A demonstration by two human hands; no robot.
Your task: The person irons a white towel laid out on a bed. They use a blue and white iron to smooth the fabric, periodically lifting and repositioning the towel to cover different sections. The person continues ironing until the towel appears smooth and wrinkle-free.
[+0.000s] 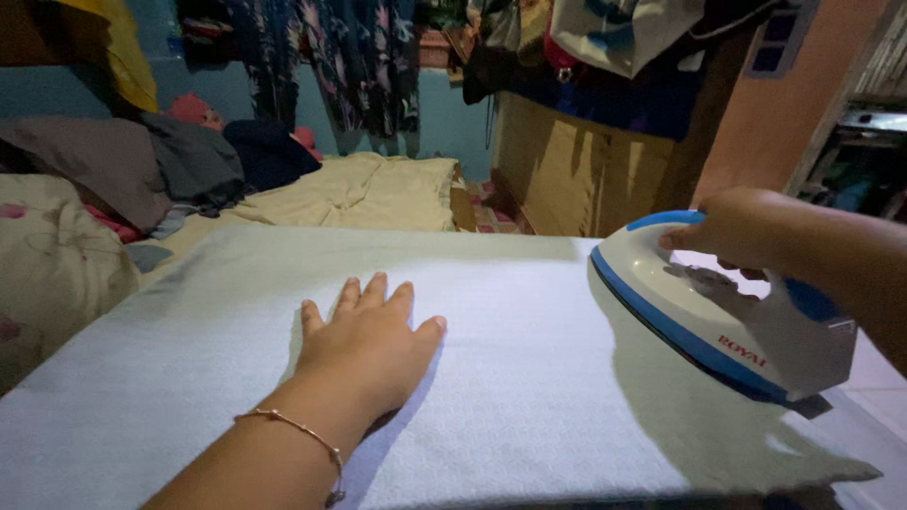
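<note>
Rightward, the white-and-blue iron [704,316] sits tilted above the pale cloth [529,378], its handle clasped by the right hand [732,227]. Well apart, the left hand [368,340] lies flat, fingers spread, on that cloth. Beyond lies a bed [368,194].

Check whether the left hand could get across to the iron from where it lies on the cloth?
Probably yes. The left hand lies flat on the pale cloth, and only bare cloth shows between it and the white and blue iron. The right hand already grips the handle, so the body is the free part.
</note>
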